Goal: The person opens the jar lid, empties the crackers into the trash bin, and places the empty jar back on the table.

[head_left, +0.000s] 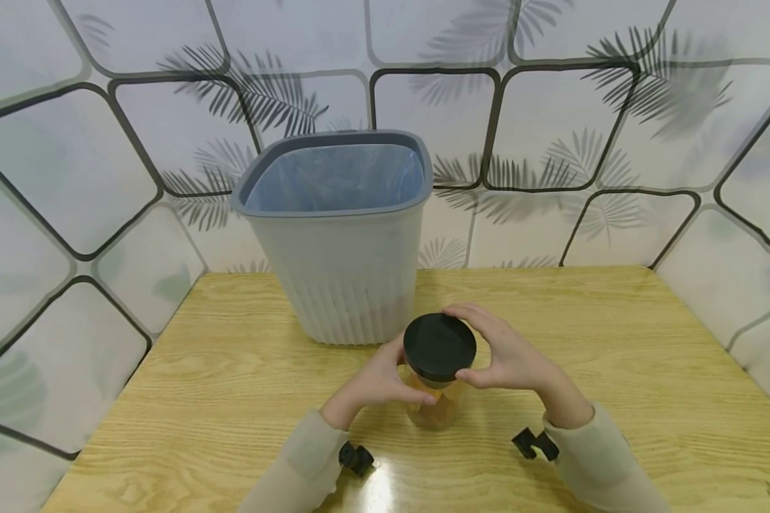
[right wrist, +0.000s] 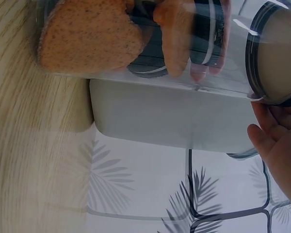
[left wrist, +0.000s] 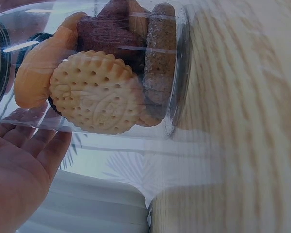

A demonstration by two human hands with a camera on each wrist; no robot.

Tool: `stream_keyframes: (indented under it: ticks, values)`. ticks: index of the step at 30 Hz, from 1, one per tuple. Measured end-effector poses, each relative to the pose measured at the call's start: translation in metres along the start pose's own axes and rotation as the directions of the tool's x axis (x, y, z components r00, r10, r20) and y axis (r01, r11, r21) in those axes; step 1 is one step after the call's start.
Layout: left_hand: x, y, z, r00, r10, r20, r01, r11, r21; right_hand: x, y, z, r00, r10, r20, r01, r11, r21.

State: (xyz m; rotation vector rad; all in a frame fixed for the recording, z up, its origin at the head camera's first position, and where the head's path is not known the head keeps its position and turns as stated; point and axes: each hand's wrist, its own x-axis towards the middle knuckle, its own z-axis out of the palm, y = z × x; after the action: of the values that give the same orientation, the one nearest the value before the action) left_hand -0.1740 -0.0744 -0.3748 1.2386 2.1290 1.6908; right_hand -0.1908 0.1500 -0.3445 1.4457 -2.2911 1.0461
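A clear jar (head_left: 434, 415) of biscuits stands on the table, topped by a black lid (head_left: 439, 346). My left hand (head_left: 382, 379) holds the jar's side below the lid, thumb across the front. My right hand (head_left: 505, 354) grips the lid's rim between thumb and fingers. Through the clear wall, the left wrist view shows a round, pale scalloped biscuit (left wrist: 94, 94), an orange-brown piece (left wrist: 41, 73) and darker ones. A speckled brown biscuit (right wrist: 89, 39) and dark sandwich biscuits appear in the right wrist view.
Behind the jar, slightly left, stands a pale grey bin (head_left: 346, 278) with a darker rim and a bluish liner (head_left: 340, 178). The wooden table (head_left: 231, 399) meets leaf-patterned walls (head_left: 552, 128) at its back and sides. Small black clips (head_left: 356, 458) are at both sleeves.
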Motion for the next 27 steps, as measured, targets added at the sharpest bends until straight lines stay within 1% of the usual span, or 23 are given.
stream_keyframes:
  ticks: [4,7,11,14,17,22,24,27]
  values:
    - [0.0,-0.003,-0.001,1.0,0.03,0.005,-0.03,0.999,0.009,-0.001,0.002,0.001,1.0,0.0,0.01,0.0,1.0,0.024]
    - [0.0,-0.013,0.0,0.999,0.042,0.004,-0.042,0.999,0.011,-0.002,0.002,0.001,0.999,0.023,0.026,-0.024,0.998,0.05]
    - [0.0,-0.026,0.0,0.999,0.035,0.005,-0.035,0.999,0.003,-0.002,0.002,0.001,0.998,0.041,0.045,-0.045,0.996,0.083]
    - [0.0,-0.029,0.0,1.0,0.024,0.007,-0.024,1.0,-0.004,-0.002,0.003,0.001,0.998,0.032,0.052,-0.037,0.994,0.106]
    - [0.0,-0.026,0.001,1.0,0.017,0.004,-0.017,1.0,0.002,-0.002,0.005,0.001,0.998,0.02,0.059,-0.028,0.99,0.138]
    - [-0.001,-0.007,0.0,1.0,0.009,0.002,-0.009,1.0,0.002,-0.002,0.006,0.001,0.997,0.012,0.073,-0.025,0.982,0.187]
    - [-0.001,-0.001,0.0,1.0,0.004,0.005,-0.004,1.0,0.006,-0.002,0.006,0.001,0.997,0.014,0.074,-0.028,0.983,0.184]
    - [0.0,0.001,0.0,1.0,0.002,0.004,-0.002,1.0,0.008,-0.002,0.004,0.0,0.998,0.03,0.059,-0.038,0.988,0.149]
